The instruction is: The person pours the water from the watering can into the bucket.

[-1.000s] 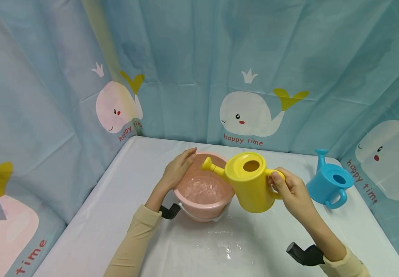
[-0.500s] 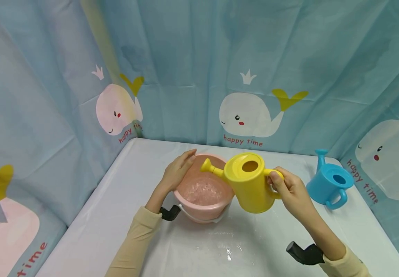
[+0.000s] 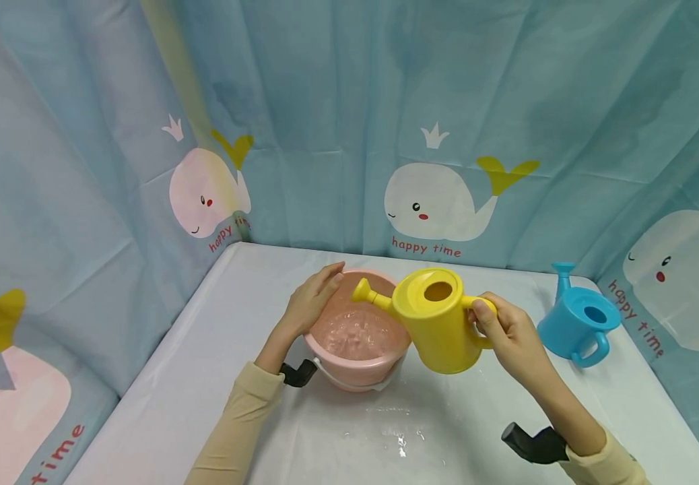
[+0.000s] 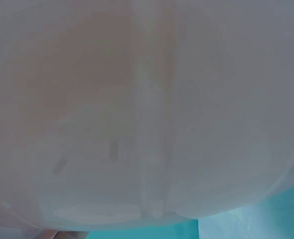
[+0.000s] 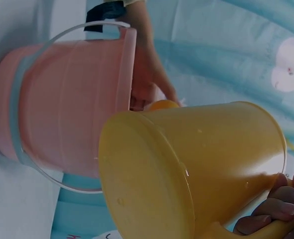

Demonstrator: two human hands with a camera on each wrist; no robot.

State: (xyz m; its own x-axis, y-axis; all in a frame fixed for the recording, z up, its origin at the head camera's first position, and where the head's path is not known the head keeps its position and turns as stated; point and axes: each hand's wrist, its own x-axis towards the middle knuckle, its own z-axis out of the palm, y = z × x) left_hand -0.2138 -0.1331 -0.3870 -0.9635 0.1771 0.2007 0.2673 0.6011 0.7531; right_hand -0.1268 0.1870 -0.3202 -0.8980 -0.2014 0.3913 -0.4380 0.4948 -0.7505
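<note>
A yellow watering can is held by its handle in my right hand, fingers curled round it. Its spout points left over a pink bucket, and the can's body hangs just right of the rim. Water inside the bucket is rippling and splashing below the spout. On the bucket's left rim rests my left hand, its visible fingers fairly straight. From the right wrist, the bucket and the tilted can's base show close together. Bucket wall fills most of the left wrist view, blurred.
To the right, near the table's back corner, stands a blue watering can. Wet, shiny patches mark the white table in front of the bucket. Blue curtain with whale prints encloses the back and sides.
The splashing water in the bucket has changed shape. Both hands and the yellow watering can stay almost where they were.
</note>
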